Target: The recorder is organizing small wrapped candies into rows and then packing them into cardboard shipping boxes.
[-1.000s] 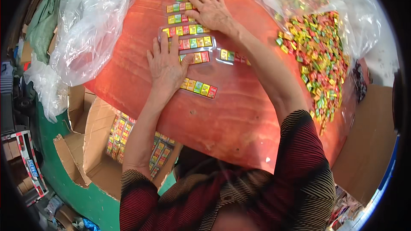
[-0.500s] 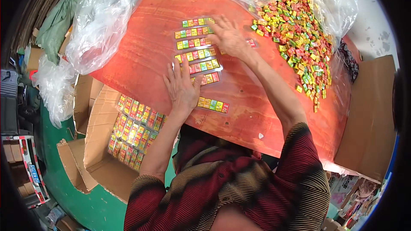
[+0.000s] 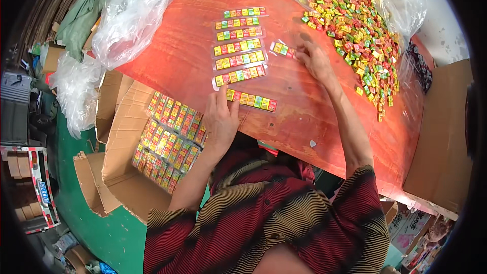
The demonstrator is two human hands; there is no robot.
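Several clear plastic strip trays filled with small red, yellow and green blocks lie in a column on the red table. Closer to me, another filled strip tray lies slightly slanted. My left hand is at its left end, fingers stretched out, the index fingertip by the lowest tray of the column. To the right of the column is a shorter-looking strip tray, its right end covered by my right hand. The right fingers are bent closed on that end.
A big heap of loose blocks spreads from a clear plastic bag at right. Left below the table edge, an open carton holds stacked filled trays. Crumpled plastic hangs at far left; a cardboard panel stands at right.
My right hand has moved from the column's far end to the right and nearer, onto the separate tray. My left hand has drawn back from the column, whose trays now lie more evenly.
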